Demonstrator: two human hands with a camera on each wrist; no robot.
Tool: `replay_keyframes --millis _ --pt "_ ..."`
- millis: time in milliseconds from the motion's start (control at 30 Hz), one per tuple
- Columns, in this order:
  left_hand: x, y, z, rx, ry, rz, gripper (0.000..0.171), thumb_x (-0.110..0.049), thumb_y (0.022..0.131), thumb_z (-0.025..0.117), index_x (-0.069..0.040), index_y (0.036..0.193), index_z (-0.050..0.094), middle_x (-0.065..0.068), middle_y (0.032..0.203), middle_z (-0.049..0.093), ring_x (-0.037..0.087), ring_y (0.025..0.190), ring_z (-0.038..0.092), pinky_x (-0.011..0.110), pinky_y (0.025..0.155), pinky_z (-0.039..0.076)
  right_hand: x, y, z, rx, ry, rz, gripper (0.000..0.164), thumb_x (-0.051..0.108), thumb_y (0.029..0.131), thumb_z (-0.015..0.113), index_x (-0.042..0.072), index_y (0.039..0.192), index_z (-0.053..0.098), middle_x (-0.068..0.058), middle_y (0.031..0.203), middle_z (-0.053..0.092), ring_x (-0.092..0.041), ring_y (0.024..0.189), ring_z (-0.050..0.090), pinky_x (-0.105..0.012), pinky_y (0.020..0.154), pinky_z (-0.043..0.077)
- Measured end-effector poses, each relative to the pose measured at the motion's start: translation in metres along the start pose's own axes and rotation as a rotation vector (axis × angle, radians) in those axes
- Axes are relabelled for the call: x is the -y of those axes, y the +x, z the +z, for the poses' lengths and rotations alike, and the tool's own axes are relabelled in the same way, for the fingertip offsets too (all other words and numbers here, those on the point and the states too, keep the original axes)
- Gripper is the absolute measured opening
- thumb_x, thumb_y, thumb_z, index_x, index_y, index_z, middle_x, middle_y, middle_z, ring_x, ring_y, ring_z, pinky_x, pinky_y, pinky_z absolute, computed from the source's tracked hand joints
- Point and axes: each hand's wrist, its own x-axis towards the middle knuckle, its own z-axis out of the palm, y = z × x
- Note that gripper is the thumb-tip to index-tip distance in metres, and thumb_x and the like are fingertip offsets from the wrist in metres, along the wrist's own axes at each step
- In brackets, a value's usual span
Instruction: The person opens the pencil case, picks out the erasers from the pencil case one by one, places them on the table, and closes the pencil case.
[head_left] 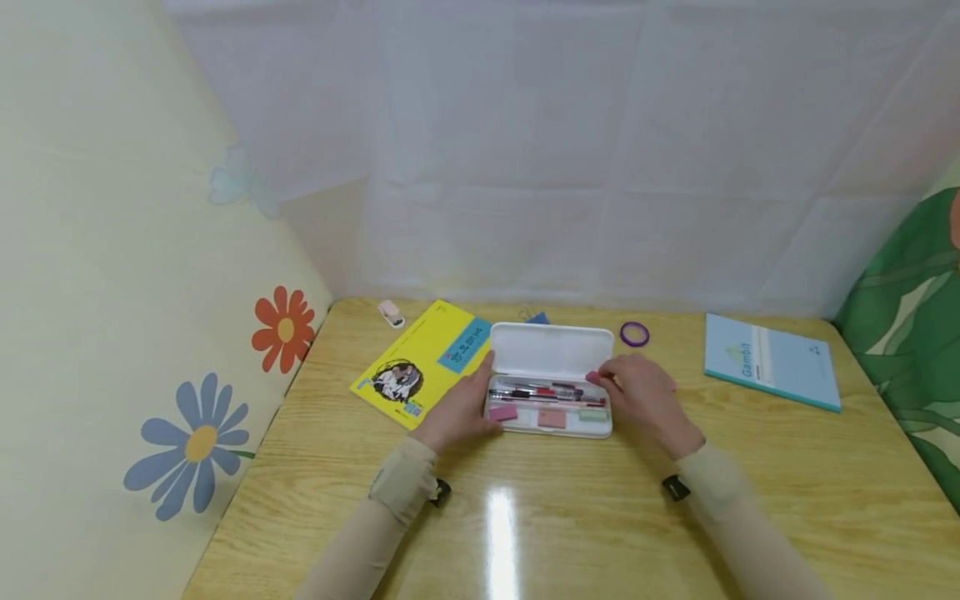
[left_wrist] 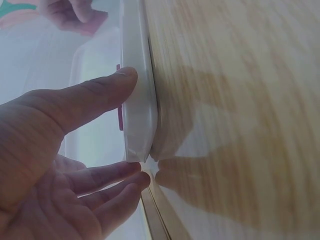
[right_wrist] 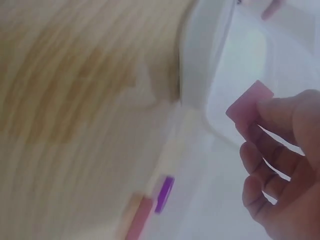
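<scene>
An opened white pencil case point(head_left: 551, 350) lies on the table with its lid raised at the back. Several pens point(head_left: 546, 393) fill its rear part; along the front sit a magenta eraser point(head_left: 503, 413), a pink eraser point(head_left: 552, 418) and a pale green eraser point(head_left: 592, 415). My left hand point(head_left: 462, 407) grips the case's left front corner, its thumb on the front wall point(left_wrist: 136, 35) and fingertips at the side. Between thumb and fingers, my right hand point(head_left: 643, 392) pinches a dark pink eraser point(right_wrist: 250, 104) over the right end of the case.
A yellow book point(head_left: 408, 350) lies at the left, a small pink stapler point(head_left: 391, 313) behind it. Behind the case is a blue binder clip point(head_left: 537, 318); a purple tape roll point(head_left: 634, 334) lies right of it. A pink block point(right_wrist: 139, 218) rests beyond my right hand. A light blue notebook point(head_left: 795, 367) lies far right.
</scene>
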Motion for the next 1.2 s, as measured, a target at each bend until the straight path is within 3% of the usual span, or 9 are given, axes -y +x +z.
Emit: replay_keyframes --millis 200,567,733,867,1000,1200 --pt "-0.001 0.0 0.0 -0.003 0.019 0.001 0.121 -0.019 0.078 0.088 -0.01 0.165 0.004 0.017 0.16 0.042 0.032 0.138 0.051 0.045 0.119 0.042 -0.02 -0.014 -0.016 -0.066 0.026 0.023 0.011 0.015 0.093 0.072 0.006 0.097 0.077 -0.01 0.093 0.077 -0.029 0.087 0.066 -0.046 0.076 0.057" --pt "0.0 -0.001 0.001 -0.017 0.007 0.011 0.121 -0.017 0.077 0.088 -0.01 0.165 0.005 0.02 0.15 0.052 0.032 0.13 0.057 0.045 0.115 0.046 -0.074 -0.042 -0.041 -0.056 0.034 0.101 0.01 0.003 0.092 0.071 0.0 0.098 0.078 -0.018 0.094 0.077 -0.035 0.085 0.064 -0.052 0.075 0.054" --pt "0.001 0.0 0.001 -0.017 0.004 0.014 0.121 -0.018 0.078 0.088 -0.01 0.165 0.004 0.019 0.153 0.049 0.032 0.133 0.055 0.046 0.116 0.045 -0.101 -0.053 -0.046 0.018 0.029 0.183 0.012 0.005 0.094 0.068 0.0 0.1 0.078 -0.019 0.095 0.076 -0.035 0.085 0.065 -0.057 0.081 0.053" --pt "0.002 0.0 0.002 -0.028 0.004 0.028 0.122 -0.017 0.076 0.088 -0.01 0.164 0.005 0.02 0.148 0.054 0.031 0.127 0.059 0.045 0.114 0.047 -0.117 -0.057 -0.046 0.066 0.029 0.207 0.013 0.003 0.094 0.066 -0.001 0.098 0.077 -0.021 0.095 0.075 -0.039 0.086 0.065 -0.061 0.085 0.052" --pt "0.002 0.0 0.001 -0.029 -0.006 0.027 0.122 -0.016 0.076 0.088 -0.011 0.165 0.005 0.02 0.147 0.055 0.031 0.127 0.059 0.045 0.114 0.047 -0.127 -0.059 -0.044 0.082 0.028 0.209 0.014 0.0 0.092 0.064 -0.001 0.096 0.077 -0.023 0.096 0.075 -0.043 0.088 0.066 -0.061 0.082 0.054" --pt "0.001 0.001 0.0 -0.01 0.006 0.008 0.122 -0.019 0.077 0.089 -0.011 0.165 0.004 0.018 0.158 0.044 0.033 0.136 0.053 0.045 0.118 0.043 -0.134 -0.06 -0.039 0.09 0.016 0.228 0.015 -0.001 0.092 0.063 -0.001 0.096 0.077 -0.023 0.096 0.075 -0.045 0.09 0.066 -0.062 0.083 0.054"
